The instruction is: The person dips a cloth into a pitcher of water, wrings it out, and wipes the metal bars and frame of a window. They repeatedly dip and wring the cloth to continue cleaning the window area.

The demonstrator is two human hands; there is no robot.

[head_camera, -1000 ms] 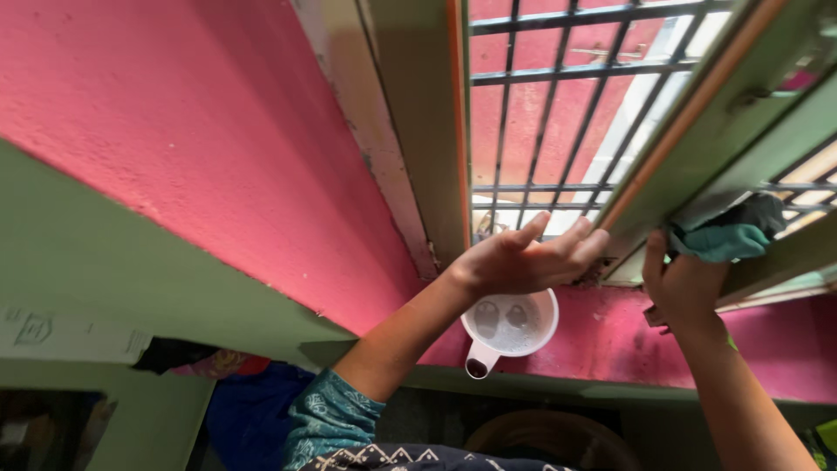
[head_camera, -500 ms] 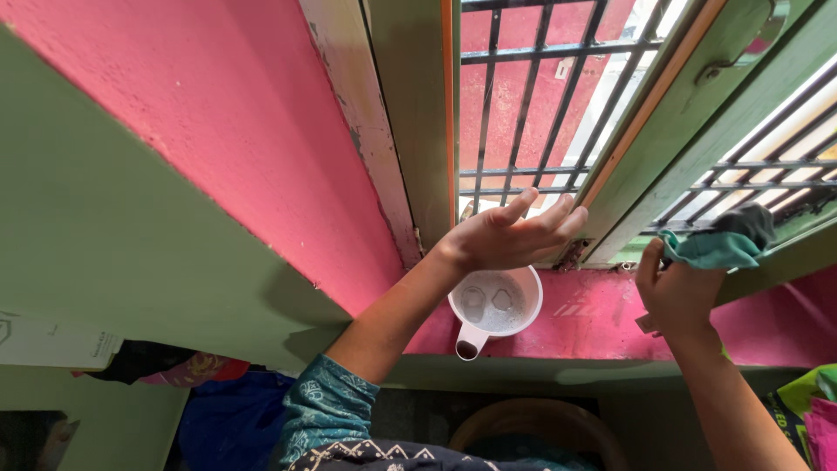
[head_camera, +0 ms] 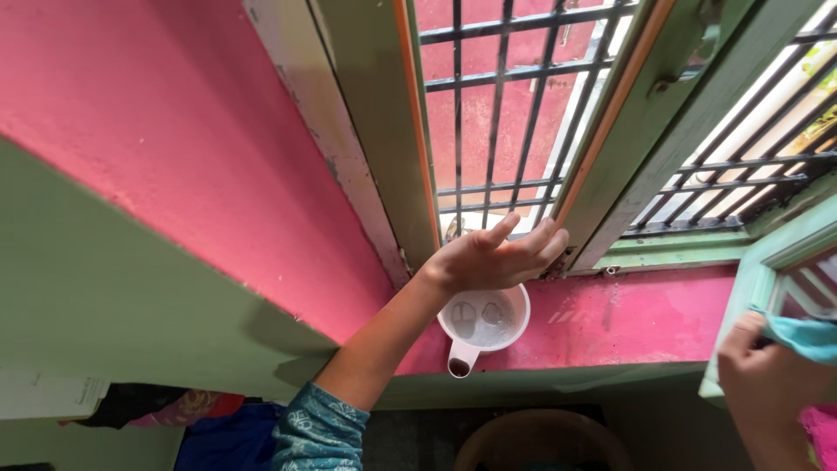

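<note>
One white jug [head_camera: 485, 321] with a stubby handle sits on the pink window sill [head_camera: 628, 318], holding soapy-looking water, and the left hand [head_camera: 493, 257] hovers flat and open-fingered right over its far rim, gripping nothing. Behind the hand stands one black barred grille [head_camera: 497, 113] in a green frame. At the far right, the right hand [head_camera: 767, 375] is closed around one teal cloth [head_camera: 806, 338], pressed against the edge of a green shutter [head_camera: 750, 296].

Left hand [head_camera: 493, 259] outstretched, fingers extended and flat; right hand [head_camera: 763, 371] low, fingers curled in a grip.
</note>
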